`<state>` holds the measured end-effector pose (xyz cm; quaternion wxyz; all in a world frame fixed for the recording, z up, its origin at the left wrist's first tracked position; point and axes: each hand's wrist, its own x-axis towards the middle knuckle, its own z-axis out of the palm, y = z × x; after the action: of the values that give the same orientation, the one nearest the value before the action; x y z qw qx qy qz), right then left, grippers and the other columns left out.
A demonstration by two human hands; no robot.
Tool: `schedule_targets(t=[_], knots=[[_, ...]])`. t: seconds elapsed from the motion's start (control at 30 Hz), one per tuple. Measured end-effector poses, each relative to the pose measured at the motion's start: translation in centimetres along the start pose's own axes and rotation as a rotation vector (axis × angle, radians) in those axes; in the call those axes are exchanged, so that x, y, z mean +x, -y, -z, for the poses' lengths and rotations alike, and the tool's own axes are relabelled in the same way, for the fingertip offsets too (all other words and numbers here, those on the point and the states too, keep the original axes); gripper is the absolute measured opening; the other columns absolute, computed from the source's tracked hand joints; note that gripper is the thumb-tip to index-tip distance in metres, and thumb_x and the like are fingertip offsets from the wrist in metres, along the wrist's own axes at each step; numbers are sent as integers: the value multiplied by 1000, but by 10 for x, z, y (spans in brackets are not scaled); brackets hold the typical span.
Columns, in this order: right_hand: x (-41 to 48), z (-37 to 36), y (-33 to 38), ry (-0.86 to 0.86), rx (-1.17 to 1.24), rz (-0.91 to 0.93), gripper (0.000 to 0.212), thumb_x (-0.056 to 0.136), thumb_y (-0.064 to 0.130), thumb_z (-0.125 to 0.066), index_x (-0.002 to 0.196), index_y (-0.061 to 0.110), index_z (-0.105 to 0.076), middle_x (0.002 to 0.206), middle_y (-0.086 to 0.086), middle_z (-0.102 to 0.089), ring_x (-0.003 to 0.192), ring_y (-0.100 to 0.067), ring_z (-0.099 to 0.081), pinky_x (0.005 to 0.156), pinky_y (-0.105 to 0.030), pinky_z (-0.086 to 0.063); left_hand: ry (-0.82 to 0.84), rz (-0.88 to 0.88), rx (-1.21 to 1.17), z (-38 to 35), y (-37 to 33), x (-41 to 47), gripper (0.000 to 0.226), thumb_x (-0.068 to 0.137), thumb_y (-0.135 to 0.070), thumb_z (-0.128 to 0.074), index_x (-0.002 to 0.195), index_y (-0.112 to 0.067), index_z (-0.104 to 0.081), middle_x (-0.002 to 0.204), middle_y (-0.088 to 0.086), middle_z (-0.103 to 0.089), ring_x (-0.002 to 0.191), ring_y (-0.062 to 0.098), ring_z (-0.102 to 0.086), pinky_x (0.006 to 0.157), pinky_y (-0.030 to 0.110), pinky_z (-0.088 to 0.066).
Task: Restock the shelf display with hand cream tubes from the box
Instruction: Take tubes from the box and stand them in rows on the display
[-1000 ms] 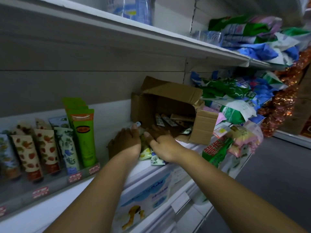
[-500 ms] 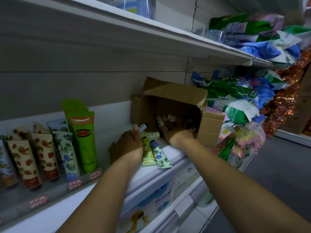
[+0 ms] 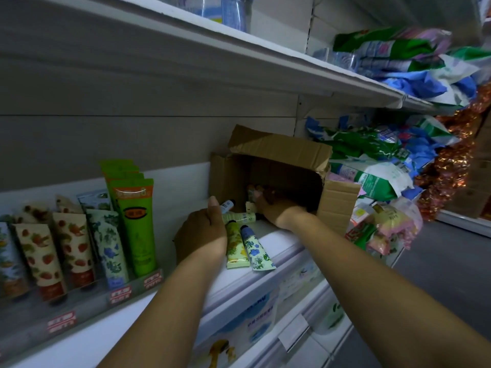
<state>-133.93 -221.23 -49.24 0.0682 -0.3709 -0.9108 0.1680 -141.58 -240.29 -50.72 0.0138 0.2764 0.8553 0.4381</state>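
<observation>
We log two arms, both bare from wrist to the frame edge: left forearm (image 3: 170,301), right forearm (image 3: 372,274). Any clothing higher up is out of view. On the left hand (image 3: 204,232) we see the back and a thumb with a short plain nail. On the right hand (image 3: 273,211) we see the back and wrist. Its fingers are too dark to tell.

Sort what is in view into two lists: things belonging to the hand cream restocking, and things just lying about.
Job: cardboard box, loose floral tubes, displayed tubes, left hand, dark-capped tube it holds, right hand.
Lying about: green and blue packets, coppery tinsel, upper-shelf bottles.
</observation>
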Motion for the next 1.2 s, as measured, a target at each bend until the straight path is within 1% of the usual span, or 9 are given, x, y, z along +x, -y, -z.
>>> schedule_targets(t=[0.17, 0.27, 0.4, 0.5, 0.6, 0.8, 0.93, 1.1, 1.2], knots=[[-28, -9, 3, 4, -110, 105, 66, 89, 77, 3, 152, 57, 2, 168, 12, -8, 155, -25, -5, 120, -59, 2, 13, 3, 2, -2, 1, -1, 67, 107, -54, -9, 141, -22, -57, 146, 12, -56, 134, 33, -51, 116, 44, -34], [-58, -6, 9, 33, -14, 128, 58, 101, 65, -8, 156, 47, -12, 167, 9, -14, 154, -22, -8, 123, -50, 2, 26, 15, 10, -2, 0, 1, 70, 107, -54, -7, 141, -20, -58, 144, 13, -58, 133, 32, -52, 115, 43, -35], [-79, -7, 10, -4, 152, 200, 42, 104, 56, -31, 131, 39, -59, 131, 7, -62, 131, -22, -44, 110, -36, -29, 19, 39, -69, 1, -2, -2, 70, 108, -54, -11, 139, -15, -60, 143, 16, -58, 132, 33, -53, 113, 42, -36], [-76, -13, 0, -124, 302, 275, 28, 97, 49, -56, 116, 35, -71, 108, 14, -68, 114, -12, -55, 89, -21, -45, -17, 24, -171, 2, 2, -2, 64, 108, -53, -22, 130, -13, -66, 137, 18, -63, 126, 35, -57, 106, 40, -41], [-73, -13, -5, -170, 225, 291, 36, 90, 50, -66, 119, 31, -72, 129, 2, -62, 126, -18, -41, 105, -30, -42, -33, -61, -155, 1, 9, 0, 56, 108, -48, -33, 118, -8, -72, 124, 18, -68, 115, 35, -61, 97, 38, -45], [-63, -11, -7, -262, 135, 201, 23, 93, 29, -67, 113, 20, -74, 126, -5, -53, 122, -24, -39, 101, -28, -35, 31, -81, 79, 2, 11, 3, 54, 107, -51, -34, 125, -14, -68, 133, 13, -61, 129, 36, -39, 100, 42, -38], [-85, -3, 1, -378, 345, 163, 17, 102, 19, -51, 114, 10, -57, 107, -6, -61, 99, -22, -56, 77, -30, -44, 14, -60, 10, 5, 7, -3, 54, 107, -51, -34, 121, -12, -69, 129, 19, -58, 126, 38, -46, 103, 44, -41], [-125, 6, 16, -76, 713, 30, 28, 107, 38, -40, 120, 15, -49, 99, -6, -67, 78, -15, -59, 68, -32, -48, -73, -16, -123, -4, 15, 6, 56, 103, -58, -38, 105, -15, -75, 110, 22, -66, 110, 40, -60, 98, 46, -49], [-139, 8, 18, 75, 638, 32, 46, 94, 60, -54, 116, 19, -58, 100, -6, -66, 82, -17, -63, 72, -34, -54, -161, 17, -251, -4, 16, 7, 55, 104, -53, -42, 102, -10, -77, 105, 25, -68, 99, 41, -64, 88, 41, -52]])
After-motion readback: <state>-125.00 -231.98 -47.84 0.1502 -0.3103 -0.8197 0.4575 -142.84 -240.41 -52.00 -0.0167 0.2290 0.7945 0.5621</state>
